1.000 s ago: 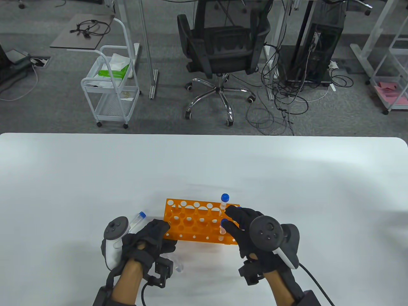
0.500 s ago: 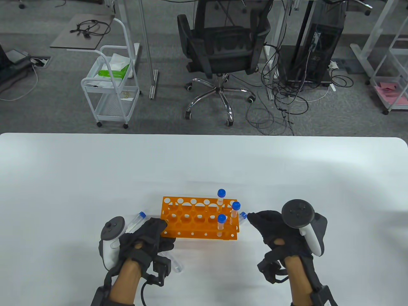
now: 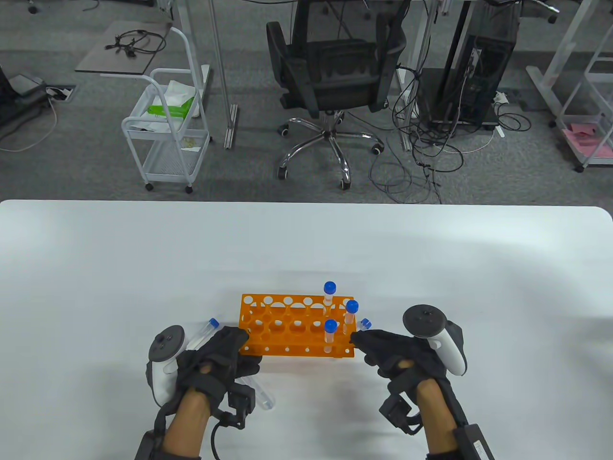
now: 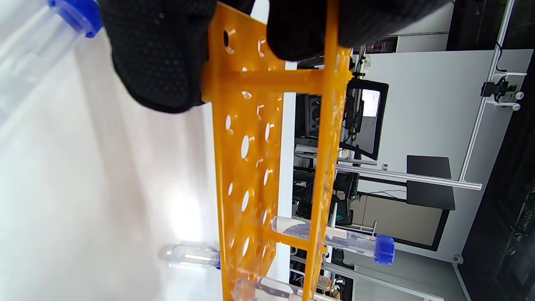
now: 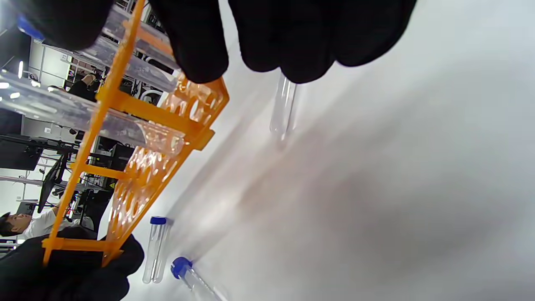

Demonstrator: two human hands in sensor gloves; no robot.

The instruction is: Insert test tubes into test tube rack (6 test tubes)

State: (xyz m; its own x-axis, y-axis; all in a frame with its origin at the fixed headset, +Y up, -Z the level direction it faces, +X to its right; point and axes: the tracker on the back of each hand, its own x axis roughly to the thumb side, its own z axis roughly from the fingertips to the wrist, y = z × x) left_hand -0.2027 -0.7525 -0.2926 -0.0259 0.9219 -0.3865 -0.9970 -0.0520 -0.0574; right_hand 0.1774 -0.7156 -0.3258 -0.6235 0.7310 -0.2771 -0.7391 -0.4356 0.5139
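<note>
In the table view, my left hand (image 3: 218, 354) gripped the left end of the orange test tube rack (image 3: 287, 326), which sat on the white table (image 3: 306, 249) near its six o'clock edge. Three blue-capped tubes stood upright in the rack's right end: one (image 3: 329, 293) in the far row, one (image 3: 351, 314) in the middle row, one (image 3: 330, 334) in the near row. My right hand (image 3: 397, 352) was reaching for a fourth tube (image 3: 365, 324) lying just beside the rack at its three o'clock. Two more tubes lay by my left hand, one (image 3: 203, 331) at its eleven o'clock and one (image 3: 261, 395) at its five o'clock.

In the left wrist view, my fingers (image 4: 159, 54) were clamped on the rack's end frame (image 4: 259, 79).

In the right wrist view, my fingertips (image 5: 292, 46) covered the upper part of the lying tube (image 5: 283, 108). I could not tell whether they had closed on it.

To do this step well, I judged I should pinch the tube near its cap, lift it clear, turn it upright and lower it into a free hole while my left hand steadied the rack.
</note>
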